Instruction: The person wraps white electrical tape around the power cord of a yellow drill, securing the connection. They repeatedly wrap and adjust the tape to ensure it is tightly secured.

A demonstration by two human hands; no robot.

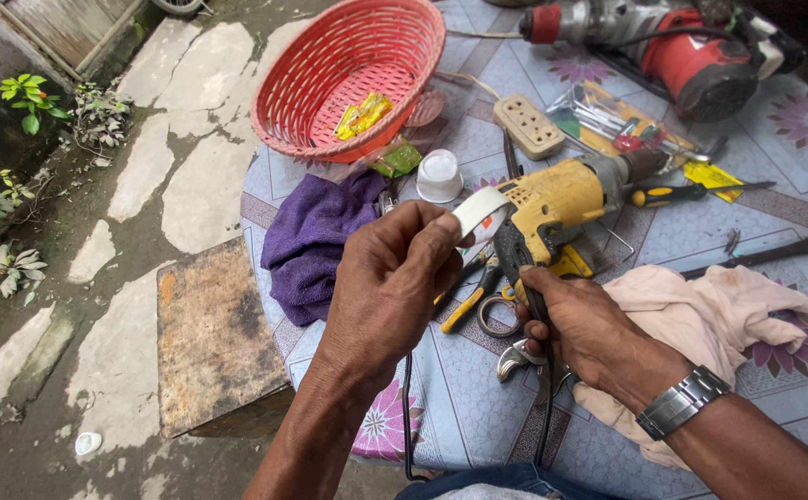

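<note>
Left of the grip lies a purple cloth point(316, 236) on the patterned tablecloth point(478, 398), and beyond it sits a red plastic basket point(348, 74). The left hand point(390, 282) is raised, its fingers pinched together on a roll of white tape point(478, 211), a strip of which reaches to the right. Just beyond this pinch stands a small white cap point(439, 176). Directly right of the tape lies a yellow drill point(561, 199), its black cord point(538, 306) running down into the right hand point(584, 329), whose fingers are curled tight around the cord. Under that hand are pliers point(515, 356). Right of it lies a beige cloth point(728, 319), and far beyond sits a red power tool point(682, 46).
</note>
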